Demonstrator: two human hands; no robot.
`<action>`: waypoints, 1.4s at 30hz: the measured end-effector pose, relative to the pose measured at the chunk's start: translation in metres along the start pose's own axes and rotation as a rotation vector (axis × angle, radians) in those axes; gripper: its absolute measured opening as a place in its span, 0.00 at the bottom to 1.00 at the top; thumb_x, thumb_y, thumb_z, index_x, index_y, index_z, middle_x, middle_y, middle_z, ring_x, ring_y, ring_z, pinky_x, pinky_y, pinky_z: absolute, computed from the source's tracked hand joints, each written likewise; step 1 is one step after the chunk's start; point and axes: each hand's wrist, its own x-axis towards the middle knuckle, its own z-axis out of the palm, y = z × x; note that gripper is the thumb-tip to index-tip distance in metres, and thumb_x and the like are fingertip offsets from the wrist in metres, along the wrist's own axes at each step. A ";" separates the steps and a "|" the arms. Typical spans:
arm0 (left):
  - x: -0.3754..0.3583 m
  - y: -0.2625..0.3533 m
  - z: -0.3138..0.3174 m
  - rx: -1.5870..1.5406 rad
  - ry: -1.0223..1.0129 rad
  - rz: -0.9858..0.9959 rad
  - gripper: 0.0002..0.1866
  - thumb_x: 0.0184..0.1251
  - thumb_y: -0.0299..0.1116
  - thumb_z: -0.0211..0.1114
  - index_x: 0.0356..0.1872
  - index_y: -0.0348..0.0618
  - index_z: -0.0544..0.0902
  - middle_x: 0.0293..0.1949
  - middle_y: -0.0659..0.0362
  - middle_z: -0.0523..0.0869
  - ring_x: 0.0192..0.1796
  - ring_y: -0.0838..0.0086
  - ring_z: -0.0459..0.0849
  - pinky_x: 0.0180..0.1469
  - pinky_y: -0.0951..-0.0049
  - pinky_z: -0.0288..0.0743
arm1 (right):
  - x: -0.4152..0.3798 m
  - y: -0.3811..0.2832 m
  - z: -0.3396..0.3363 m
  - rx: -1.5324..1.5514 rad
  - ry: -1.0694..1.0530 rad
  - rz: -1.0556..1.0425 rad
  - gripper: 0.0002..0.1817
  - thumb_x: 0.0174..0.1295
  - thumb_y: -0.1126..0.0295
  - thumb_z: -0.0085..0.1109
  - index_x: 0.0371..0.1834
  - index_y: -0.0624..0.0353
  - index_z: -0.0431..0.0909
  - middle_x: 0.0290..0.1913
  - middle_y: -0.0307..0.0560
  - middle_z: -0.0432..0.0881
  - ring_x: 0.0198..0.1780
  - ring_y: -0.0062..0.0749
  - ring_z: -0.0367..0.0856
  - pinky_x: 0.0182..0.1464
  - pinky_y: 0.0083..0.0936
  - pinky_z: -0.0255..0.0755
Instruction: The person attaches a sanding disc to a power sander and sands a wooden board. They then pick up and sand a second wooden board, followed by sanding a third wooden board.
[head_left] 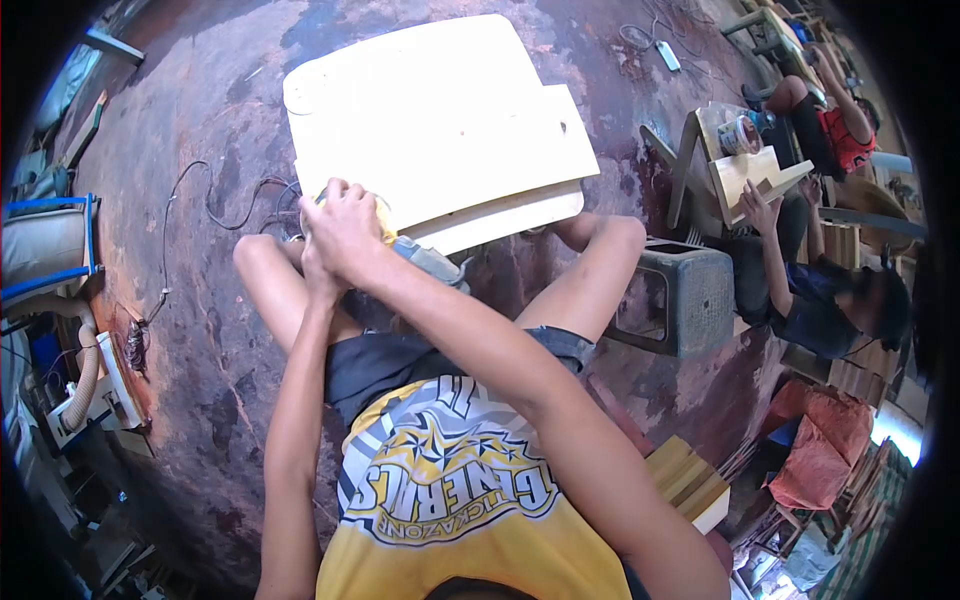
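Note:
A pale, brightly lit board point(430, 130) with a rounded corner lies in front of me, with another pale panel edge under its near side. At its near left corner is a yellow power tool point(384, 218) with a grey bag-like part point(430, 262) sticking out to the right. My right hand point(345, 225) is wrapped over the top of the tool, fingers bent. Close against it on the left, my left hand point(314, 262) is closed at the tool's side; its fingers are partly hidden. The tool's underside is hidden by my hands.
Dark cables point(205, 205) lie on the floor left of the board. A grey plastic stool point(690, 295) stands right of my knee. Beyond it, a co-worker's hand point(760, 208) touches a wooden piece point(745, 180). Another person in red point(848, 138) sits farther back. A hose point(88, 370) is at left.

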 end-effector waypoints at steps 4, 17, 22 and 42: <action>0.016 0.022 0.041 -0.016 -0.130 0.066 0.31 0.59 0.39 0.74 0.63 0.41 0.77 0.57 0.45 0.83 0.60 0.54 0.83 0.63 0.58 0.75 | -0.009 0.051 -0.011 0.020 -0.020 0.129 0.24 0.54 0.66 0.67 0.57 0.50 0.78 0.53 0.64 0.75 0.52 0.60 0.81 0.51 0.49 0.79; 0.070 0.062 0.135 0.149 -0.282 0.260 0.42 0.60 0.50 0.69 0.71 0.34 0.66 0.72 0.41 0.69 0.73 0.48 0.69 0.75 0.53 0.63 | -0.013 0.163 -0.073 -0.076 -0.035 0.462 0.27 0.56 0.61 0.68 0.60 0.47 0.76 0.54 0.64 0.73 0.52 0.63 0.81 0.50 0.51 0.80; 0.040 -0.008 0.081 0.603 -0.373 0.296 0.38 0.76 0.53 0.51 0.78 0.39 0.60 0.78 0.38 0.57 0.82 0.49 0.52 0.81 0.48 0.43 | -0.006 0.176 -0.075 -0.130 -0.006 0.437 0.30 0.50 0.61 0.71 0.60 0.43 0.77 0.52 0.61 0.75 0.50 0.62 0.83 0.50 0.48 0.81; -0.042 -0.068 0.013 0.092 0.240 -0.187 0.37 0.60 0.44 0.74 0.67 0.33 0.75 0.65 0.38 0.78 0.69 0.48 0.75 0.72 0.56 0.67 | 0.049 0.027 -0.015 -0.176 -0.083 -0.138 0.31 0.51 0.58 0.72 0.61 0.47 0.77 0.51 0.63 0.76 0.51 0.62 0.81 0.50 0.49 0.80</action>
